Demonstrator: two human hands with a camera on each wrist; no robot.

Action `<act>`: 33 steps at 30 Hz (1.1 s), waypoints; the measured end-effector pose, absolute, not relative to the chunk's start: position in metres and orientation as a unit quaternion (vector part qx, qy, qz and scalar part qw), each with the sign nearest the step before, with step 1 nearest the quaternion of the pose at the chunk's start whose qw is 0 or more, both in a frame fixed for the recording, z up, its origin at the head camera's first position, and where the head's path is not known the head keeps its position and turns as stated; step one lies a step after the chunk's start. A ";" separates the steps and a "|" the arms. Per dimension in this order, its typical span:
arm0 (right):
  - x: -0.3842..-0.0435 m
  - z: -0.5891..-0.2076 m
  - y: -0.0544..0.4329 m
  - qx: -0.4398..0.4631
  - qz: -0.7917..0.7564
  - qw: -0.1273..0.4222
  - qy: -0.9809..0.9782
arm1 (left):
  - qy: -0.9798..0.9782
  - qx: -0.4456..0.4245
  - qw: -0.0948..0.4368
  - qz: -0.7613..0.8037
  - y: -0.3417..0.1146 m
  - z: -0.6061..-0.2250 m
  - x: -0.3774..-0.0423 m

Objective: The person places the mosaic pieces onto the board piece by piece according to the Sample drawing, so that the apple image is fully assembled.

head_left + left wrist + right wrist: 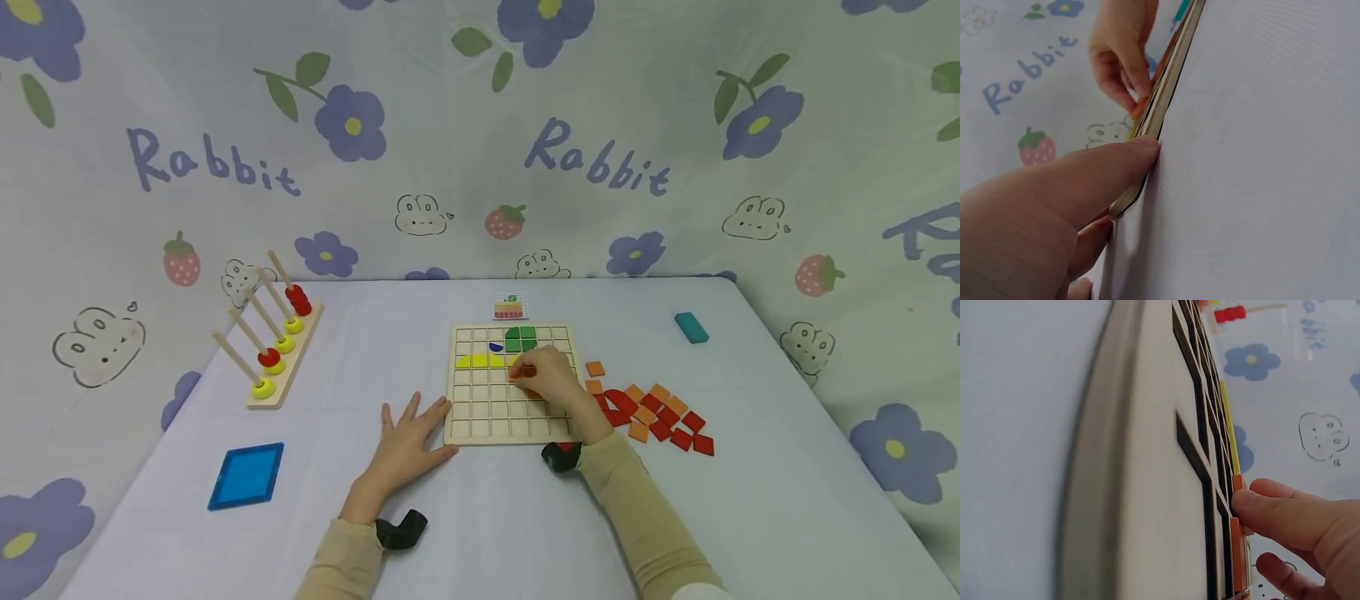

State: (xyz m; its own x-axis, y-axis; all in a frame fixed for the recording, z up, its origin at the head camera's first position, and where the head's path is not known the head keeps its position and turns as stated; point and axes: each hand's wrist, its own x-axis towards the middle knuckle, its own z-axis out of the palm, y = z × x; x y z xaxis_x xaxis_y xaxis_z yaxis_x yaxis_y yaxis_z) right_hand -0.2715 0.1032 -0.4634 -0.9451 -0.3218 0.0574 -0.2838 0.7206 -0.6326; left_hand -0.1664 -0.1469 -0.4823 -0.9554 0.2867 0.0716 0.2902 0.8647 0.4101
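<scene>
A wooden grid board (pixel 472 429) lies on the table, with green pieces (pixel 521 338), a blue piece (pixel 496 347) and a row of yellow pieces (pixel 480 361) in its cells. My right hand (pixel 551 379) pinches an orange tile (pixel 1238 482) between thumb and finger, at the cells just below the yellow row. Another orange tile (pixel 1237 550) sits on the board beside it in the right wrist view. With fingers spread, my left hand (pixel 405 446) rests on the table and touches the board's left edge and near corner; its thumb (pixel 1104 172) presses the rim.
Loose red tiles (pixel 660 431) and orange tiles (pixel 638 431) lie right of the board. Behind it is a small picture card (pixel 510 306). A peg rack (pixel 296 367) with red and yellow beads and a blue tray (pixel 246 475) stand left; a teal block (pixel 691 327) lies far right.
</scene>
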 end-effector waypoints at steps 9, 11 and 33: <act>-0.271 -0.463 0.104 -0.179 -0.287 0.006 0.941 | -0.965 -0.151 0.005 -0.213 -0.146 -0.480 -0.165; -0.271 -0.463 0.103 -0.178 -0.274 0.008 0.945 | -0.965 -0.151 0.004 -0.213 -0.146 -0.480 -0.165; -0.271 -0.439 0.191 -0.121 -0.410 -0.007 0.904 | -0.965 -0.155 0.007 -0.211 -0.147 -0.479 -0.165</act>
